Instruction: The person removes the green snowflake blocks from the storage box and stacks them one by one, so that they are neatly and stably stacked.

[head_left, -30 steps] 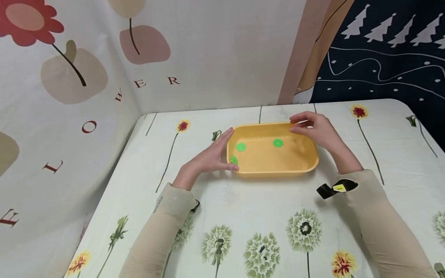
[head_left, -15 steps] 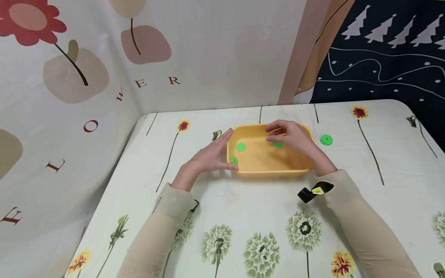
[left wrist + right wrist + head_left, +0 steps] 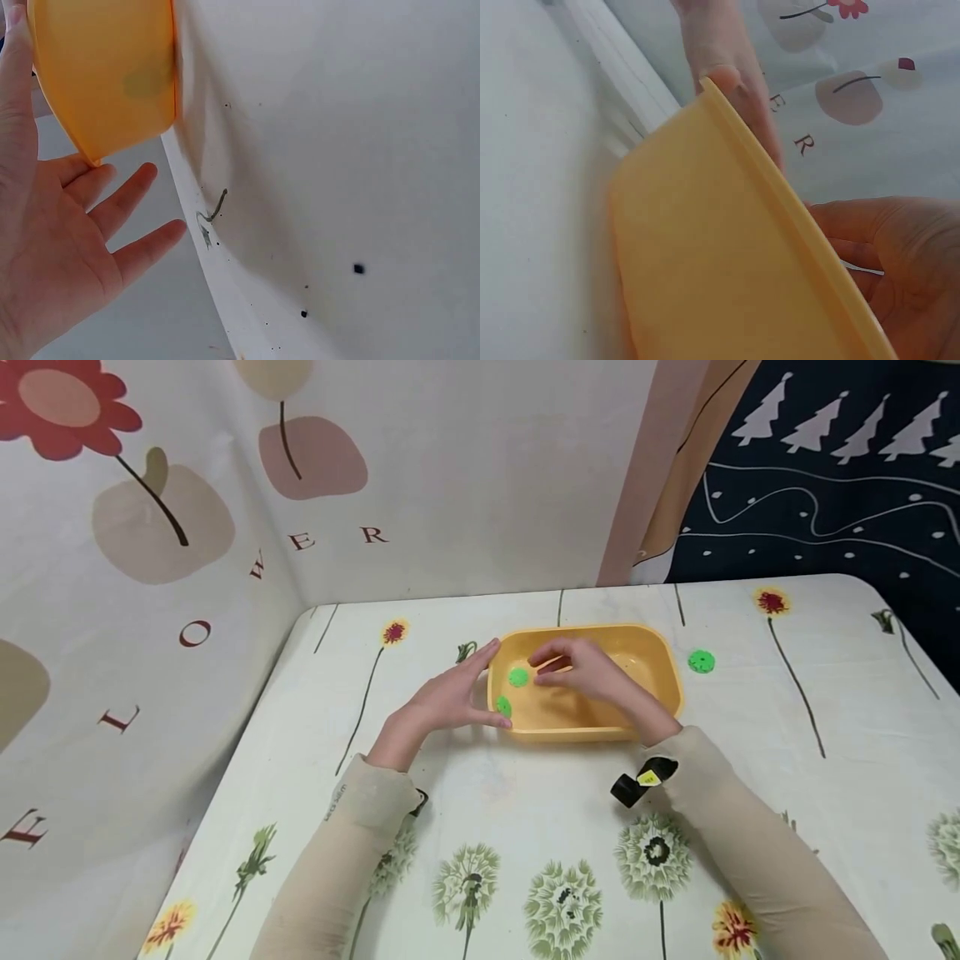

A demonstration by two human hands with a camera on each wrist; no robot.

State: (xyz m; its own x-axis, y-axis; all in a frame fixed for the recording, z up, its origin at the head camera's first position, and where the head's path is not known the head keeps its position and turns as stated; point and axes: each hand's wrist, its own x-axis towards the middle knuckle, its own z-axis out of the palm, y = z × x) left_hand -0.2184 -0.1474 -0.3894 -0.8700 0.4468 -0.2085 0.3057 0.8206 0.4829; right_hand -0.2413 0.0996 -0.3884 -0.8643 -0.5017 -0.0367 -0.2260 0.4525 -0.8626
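Observation:
A yellow oblong tray [image 3: 660, 652] with a raised rim stands on the table. Inside it, toward the left, lie a green disc [image 3: 518, 677] and a second green disc [image 3: 504, 706] by the left wall. My left hand [image 3: 447, 700] spans the tray's left end, thumb at the front corner rim and index finger by the back corner; in the left wrist view its other fingers stretch out below the rim. My right hand [image 3: 581, 670] hovers inside the tray, fingertips and thumb apart, just right of the first disc. Its palm side is hidden in the head view.
Another green disc [image 3: 701, 661] lies on the tablecloth [image 3: 555, 802] to the right of the tray. The cloth is white with printed flowers. Patterned hangings [image 3: 480, 485] rise behind the table's back edge. A black device [image 3: 637, 781] is strapped at the right wrist.
My right hand has moved left from the tray's right end to its left half, uncovering the disc on the cloth. The disc seen near mid-tray is now out of sight. My left hand stays put.

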